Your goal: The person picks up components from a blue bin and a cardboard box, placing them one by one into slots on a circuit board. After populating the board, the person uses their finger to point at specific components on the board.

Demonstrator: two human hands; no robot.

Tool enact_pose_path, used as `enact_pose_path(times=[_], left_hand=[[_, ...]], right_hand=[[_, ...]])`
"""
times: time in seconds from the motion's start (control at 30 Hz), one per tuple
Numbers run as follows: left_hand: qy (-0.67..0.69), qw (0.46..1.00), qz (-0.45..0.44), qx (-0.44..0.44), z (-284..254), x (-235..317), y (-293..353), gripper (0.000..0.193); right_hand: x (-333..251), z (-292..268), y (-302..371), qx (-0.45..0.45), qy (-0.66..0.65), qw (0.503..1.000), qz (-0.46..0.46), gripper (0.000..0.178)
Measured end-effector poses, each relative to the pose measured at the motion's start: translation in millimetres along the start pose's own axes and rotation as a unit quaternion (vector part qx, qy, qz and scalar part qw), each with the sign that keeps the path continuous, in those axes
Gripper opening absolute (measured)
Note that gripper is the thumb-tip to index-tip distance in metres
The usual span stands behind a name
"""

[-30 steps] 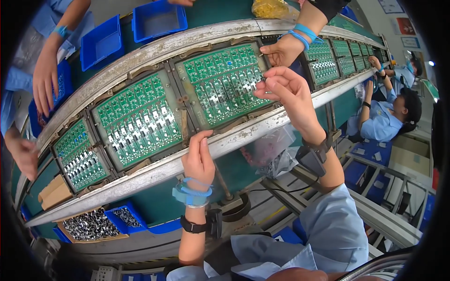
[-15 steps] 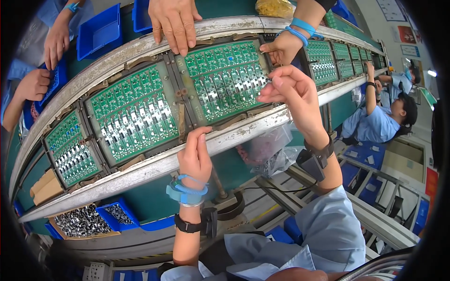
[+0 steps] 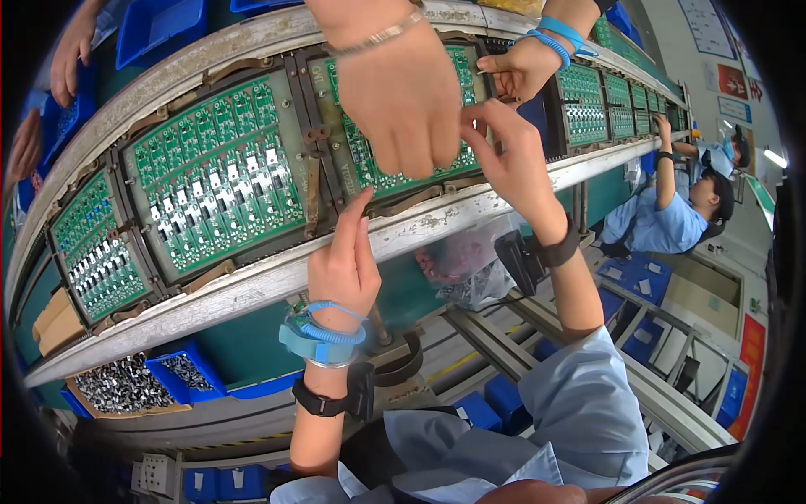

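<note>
My left hand (image 3: pixel 342 273) rests at the near metal rail (image 3: pixel 420 214), index finger stretched toward the lower corner of a green circuit board (image 3: pixel 366 175) in a dark frame. It appears to hold nothing. My right hand (image 3: pixel 514 164) is over that board's right side, thumb and fingertips pinched together; what is between them is too small to make out. A co-worker's hand (image 3: pixel 403 105) with a bracelet reaches from the far side and covers most of the board. Another co-worker's hand (image 3: pixel 522 67), with blue wrist bands, is at the board's far right corner.
More framed circuit boards (image 3: pixel 220 168) line the rails to left and right. Below the rail at left are a box of small metal parts (image 3: pixel 126 386) and a blue bin (image 3: pixel 189 374). A clear plastic bag (image 3: pixel 478 273) hangs under the rail. Co-workers (image 3: pixel 672 214) sit further right.
The bracelet-wearing co-worker's hand has come from the far rail down across the board. My right hand has shifted slightly up and left. The boards appear further left in view.
</note>
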State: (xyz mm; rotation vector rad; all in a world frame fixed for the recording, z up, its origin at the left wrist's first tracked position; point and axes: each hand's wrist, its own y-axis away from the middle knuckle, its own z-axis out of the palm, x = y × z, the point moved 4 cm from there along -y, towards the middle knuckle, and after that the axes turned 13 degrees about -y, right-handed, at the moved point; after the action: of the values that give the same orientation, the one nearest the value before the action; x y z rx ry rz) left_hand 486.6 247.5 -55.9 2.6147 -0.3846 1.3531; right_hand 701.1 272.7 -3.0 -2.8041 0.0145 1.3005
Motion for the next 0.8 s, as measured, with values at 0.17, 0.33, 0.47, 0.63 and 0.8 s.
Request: enact_pose_path(times=[0.17,0.33,0.47,0.63,0.8], left_hand=[[0.026,1.0,-0.001,-0.004,1.3,-2.0,-3.5,0.025],[0.011,0.999,-0.016,-0.036,-0.1,1.6,-1.4,0.024],[0.031,1.0,0.001,-0.001,4.0,4.9,-0.1,0.023],[0.024,0.999,-0.035,-0.025,10.2,15.0,-5.9,0.023],[0.0,0.999,-0.032,-0.008,17.4,17.6,-10.5,0.023]], right_hand=[[17.2,9.7,1.4,0.03,-0.013,0.999,-0.032,0.011],[27.8,0.3,10.4,0.068,-0.016,0.997,-0.033,0.009],[43.4,-9.8,19.1,0.092,-0.041,0.995,0.005,0.01],[51.1,-16.1,16.2,0.091,-0.044,0.995,0.0,0.007],[54.5,-17.9,12.4,0.087,-0.044,0.994,-0.037,0.008]])
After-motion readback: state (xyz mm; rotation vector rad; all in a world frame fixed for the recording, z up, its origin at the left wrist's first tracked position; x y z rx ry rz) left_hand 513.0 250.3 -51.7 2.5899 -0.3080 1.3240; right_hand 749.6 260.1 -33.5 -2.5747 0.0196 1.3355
